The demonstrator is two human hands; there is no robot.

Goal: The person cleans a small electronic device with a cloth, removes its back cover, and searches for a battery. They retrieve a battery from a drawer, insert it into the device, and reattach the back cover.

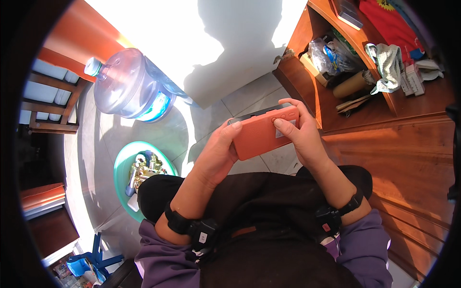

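Observation:
Both my hands grip a coral-red, box-shaped device point(257, 143) in front of my lap, tilted slightly up at its right end. Its exact kind I cannot make out. My left hand point(218, 146) closes round the left end, thumb on the top edge. At the other end my right hand point(302, 137) is wrapped round it, and its thumb presses near a row of small oval buttons. Along the far side runs a dark edge, and a pale label shows beside the right thumb. The fingers underneath are mostly hidden.
Left of my knees stands a green basin point(120, 192) of metal fittings. Beyond it lies a large clear water bottle point(127, 84) by a white panel point(245, 48). A wooden cabinet point(384, 144) with cluttered shelves stands close on my right. A blue item point(93, 261) is at lower left.

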